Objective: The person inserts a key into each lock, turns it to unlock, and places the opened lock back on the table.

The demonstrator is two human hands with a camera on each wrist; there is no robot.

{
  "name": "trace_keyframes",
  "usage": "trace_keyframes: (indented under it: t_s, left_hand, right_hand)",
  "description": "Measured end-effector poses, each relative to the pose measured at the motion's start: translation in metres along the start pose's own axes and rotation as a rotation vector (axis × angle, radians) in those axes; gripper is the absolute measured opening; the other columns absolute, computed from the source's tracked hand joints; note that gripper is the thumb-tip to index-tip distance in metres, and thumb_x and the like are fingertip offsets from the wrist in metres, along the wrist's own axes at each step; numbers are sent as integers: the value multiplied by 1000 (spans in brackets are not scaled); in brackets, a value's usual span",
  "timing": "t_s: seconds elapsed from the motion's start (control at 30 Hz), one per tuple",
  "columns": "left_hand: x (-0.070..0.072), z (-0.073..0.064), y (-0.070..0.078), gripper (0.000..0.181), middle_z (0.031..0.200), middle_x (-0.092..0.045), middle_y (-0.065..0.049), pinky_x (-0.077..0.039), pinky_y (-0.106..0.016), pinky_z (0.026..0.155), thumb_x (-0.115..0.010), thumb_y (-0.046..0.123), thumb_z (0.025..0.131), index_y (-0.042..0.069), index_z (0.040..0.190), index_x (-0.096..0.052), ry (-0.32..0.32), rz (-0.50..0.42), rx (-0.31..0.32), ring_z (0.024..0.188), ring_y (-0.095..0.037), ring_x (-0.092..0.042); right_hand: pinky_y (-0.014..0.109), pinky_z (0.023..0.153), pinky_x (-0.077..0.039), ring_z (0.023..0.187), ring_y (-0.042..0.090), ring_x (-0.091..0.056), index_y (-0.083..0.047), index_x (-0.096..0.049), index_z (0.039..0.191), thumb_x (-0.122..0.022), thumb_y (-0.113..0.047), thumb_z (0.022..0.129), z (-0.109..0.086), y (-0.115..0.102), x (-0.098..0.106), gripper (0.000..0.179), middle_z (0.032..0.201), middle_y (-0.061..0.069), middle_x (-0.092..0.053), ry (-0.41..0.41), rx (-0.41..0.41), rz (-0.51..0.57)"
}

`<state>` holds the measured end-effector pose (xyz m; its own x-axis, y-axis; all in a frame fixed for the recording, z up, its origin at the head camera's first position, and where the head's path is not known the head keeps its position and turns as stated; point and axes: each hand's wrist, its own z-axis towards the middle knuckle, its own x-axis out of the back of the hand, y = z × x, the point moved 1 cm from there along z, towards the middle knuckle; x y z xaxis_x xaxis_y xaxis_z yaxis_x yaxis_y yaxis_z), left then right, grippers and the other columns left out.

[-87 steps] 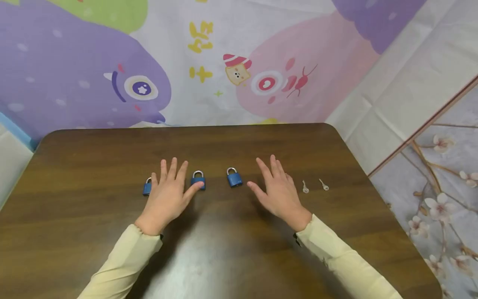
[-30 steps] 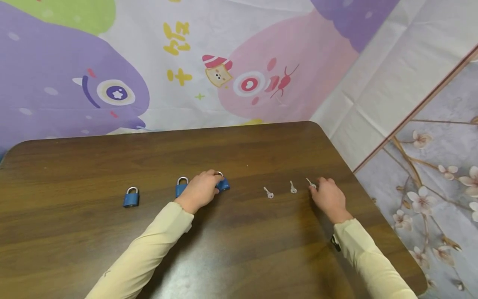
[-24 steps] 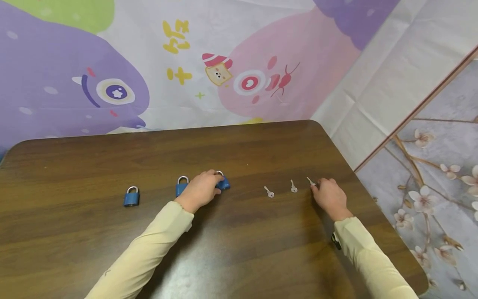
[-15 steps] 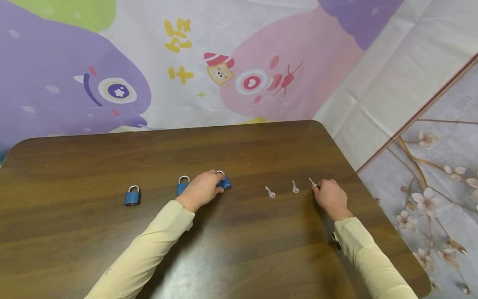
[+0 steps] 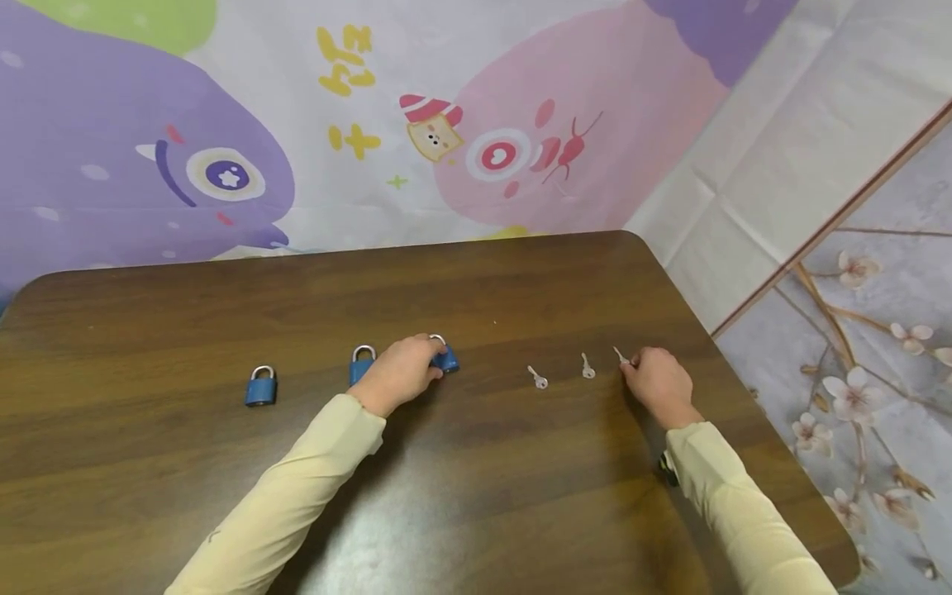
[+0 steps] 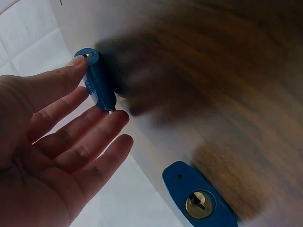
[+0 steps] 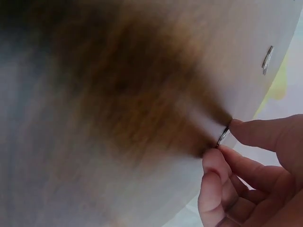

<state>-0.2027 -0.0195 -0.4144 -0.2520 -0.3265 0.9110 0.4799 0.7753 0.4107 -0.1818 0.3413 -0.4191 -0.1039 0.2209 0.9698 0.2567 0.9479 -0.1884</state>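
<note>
Your hands have hardly moved since half a second ago. Your left hand (image 5: 397, 373) still curls its fingers and thumb round the right-hand blue padlock (image 5: 447, 360) on the brown table (image 5: 476, 496). Your right hand (image 5: 658, 382) still pinches the rightmost small key (image 5: 620, 355) there. The yellow writing on the wall cloth (image 5: 345, 70) cannot be read.

Both arms wear long, pale cream-yellow sleeves (image 5: 297, 487) of smooth, close-fitting fabric, snug down to the wrists. There's a small dark strap or device (image 5: 664, 467) peeking out beside the cuff of the right sleeve. The left hand (image 5: 397, 373) and right hand (image 5: 658, 384) are bare, no rings showing.
</note>
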Motion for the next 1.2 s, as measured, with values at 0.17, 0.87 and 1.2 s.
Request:
trace_keyframes:
  t_s: [0.17, 0.87, 1.2]
  left_hand:
    - [-1, 0, -1, 30, 112, -62, -15, -52, -41, 88, -66, 12, 87, 2, 115, -62, 2, -11, 2, 103, -30, -62]
    - [2, -2, 1, 37, 113, -57, -17, -52, -41, 87, -67, 12, 86, 0, 120, -58, -1, -45, 29, 101, -30, -61]
    - [0, -1, 0, 41, 115, -56, -19, -52, -41, 89, -68, 14, 86, -2, 122, -56, -2, -25, 48, 102, -31, -61]
  right_hand:
    - [39, 56, -49, 74, 26, -62, -6, -68, 89, -57, -28, 87, 2, 1, 3, 25, 91, 14, -68, -27, -17, 47]
    - [41, 68, -49, 84, 32, -61, 1, -69, 92, -64, -23, 86, 9, 2, 11, 26, 97, 19, -68, -87, 23, 147]
    - [24, 53, -45, 55, 10, -54, 3, -65, 91, -61, -20, 85, 17, 4, 13, 24, 60, 0, -59, -202, 11, 209]
